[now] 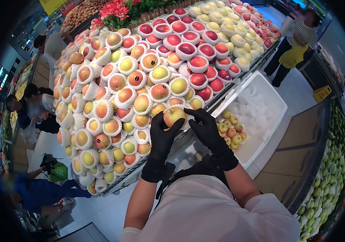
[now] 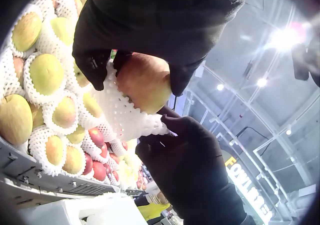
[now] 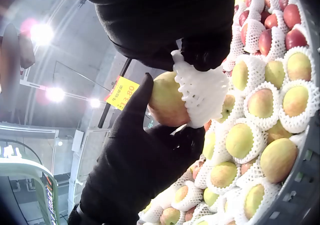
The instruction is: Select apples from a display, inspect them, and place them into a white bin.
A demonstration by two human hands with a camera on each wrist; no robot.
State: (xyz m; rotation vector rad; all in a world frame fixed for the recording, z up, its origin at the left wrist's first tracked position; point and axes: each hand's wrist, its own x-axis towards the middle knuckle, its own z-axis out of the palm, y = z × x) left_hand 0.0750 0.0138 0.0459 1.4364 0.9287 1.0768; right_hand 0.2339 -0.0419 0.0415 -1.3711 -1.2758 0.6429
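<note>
A yellow-red apple [image 1: 174,116] is held in front of the fruit display by my black-gloved left hand [image 1: 162,135], thumb and fingers on opposite sides of it. A white foam net sleeve [image 3: 202,92] covers one end of the apple; the other end is bare. My right hand [image 1: 209,131], also in a black glove, pinches the edge of the sleeve, as the right wrist view shows. In the left wrist view, the right hand [image 2: 187,167] is below the apple with its fingertips at the net's rim.
Apples in foam nets [image 1: 118,82] slope up before me, with red apples [image 1: 186,48] and pale yellow fruit [image 1: 237,40] beyond. A white foam box [image 1: 271,94] at the right holds loose apples [image 1: 231,131] and crumpled foam nets [image 1: 253,103]. Several people stand around.
</note>
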